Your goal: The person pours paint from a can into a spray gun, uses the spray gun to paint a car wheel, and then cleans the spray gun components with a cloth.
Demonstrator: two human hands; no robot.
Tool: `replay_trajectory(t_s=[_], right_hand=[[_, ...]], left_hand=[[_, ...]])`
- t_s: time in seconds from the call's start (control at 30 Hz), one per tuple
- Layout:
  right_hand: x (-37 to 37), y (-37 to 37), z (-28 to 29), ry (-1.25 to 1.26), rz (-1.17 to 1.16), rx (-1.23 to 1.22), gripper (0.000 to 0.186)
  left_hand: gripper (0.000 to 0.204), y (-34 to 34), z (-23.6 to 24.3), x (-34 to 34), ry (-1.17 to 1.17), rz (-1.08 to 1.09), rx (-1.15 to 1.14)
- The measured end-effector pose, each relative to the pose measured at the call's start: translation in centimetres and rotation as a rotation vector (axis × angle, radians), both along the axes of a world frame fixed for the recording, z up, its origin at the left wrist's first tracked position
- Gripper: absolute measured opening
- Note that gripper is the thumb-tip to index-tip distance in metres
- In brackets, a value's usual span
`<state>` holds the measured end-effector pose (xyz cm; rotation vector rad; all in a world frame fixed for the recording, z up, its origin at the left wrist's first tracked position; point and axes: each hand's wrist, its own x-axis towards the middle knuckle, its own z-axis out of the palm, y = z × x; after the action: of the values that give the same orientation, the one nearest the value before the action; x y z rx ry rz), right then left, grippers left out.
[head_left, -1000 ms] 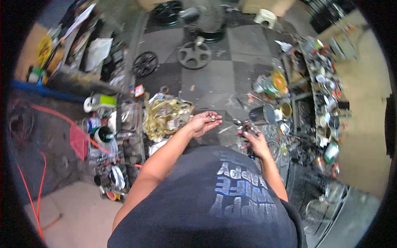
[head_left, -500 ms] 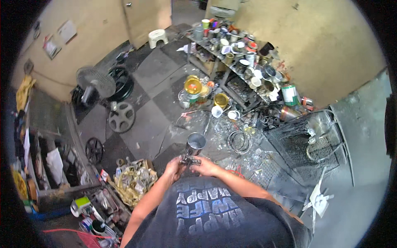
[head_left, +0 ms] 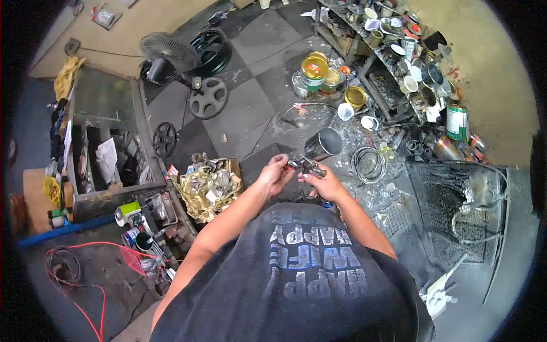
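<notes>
In front of my chest is a dark metal spray gun (head_left: 306, 166). A round grey metal cup (head_left: 323, 143), its mouth tilted up and to the right, sits right at its far side and looks joined to it. My right hand (head_left: 325, 182) is wrapped round the gun's body and handle, with part of the grip hidden by the fingers. On the other side my left hand (head_left: 274, 175) is closed, thumb and fingertips pinching the gun's left end. The small parts between the fingers are too blurred to make out.
A yellow-lined waste box (head_left: 208, 191) stands left of my forearm. Ahead are paint cans (head_left: 314, 68) and a coiled cable (head_left: 368, 165) on the floor. A cluttered bench (head_left: 364, 48) runs along the right wall. A fan (head_left: 171, 52) and wheel covers (head_left: 208, 98) stand farther left.
My view has swung down and left, so the surroundings sit higher and farther right. My hands have spread a little apart on the spray gun, and the cup is more tilted.
</notes>
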<state>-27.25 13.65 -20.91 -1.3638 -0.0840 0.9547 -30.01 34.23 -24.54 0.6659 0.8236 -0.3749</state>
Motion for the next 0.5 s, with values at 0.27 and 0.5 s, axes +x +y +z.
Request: replay_trajectory(t_s=[0.27,0.5], right_hand=[[1.9,-1.4,0.1,-0.061,0.043,-0.086,0.042],[3.3,-2.3,1.3,0.018,0.105,0.006,0.043]], left_hand=[[0.026,-1.5,2.2,0.5,-0.072,-0.019,-0.116],[0.029,0.6,1.1,-0.2,-0.297,-0.138,-0.161]])
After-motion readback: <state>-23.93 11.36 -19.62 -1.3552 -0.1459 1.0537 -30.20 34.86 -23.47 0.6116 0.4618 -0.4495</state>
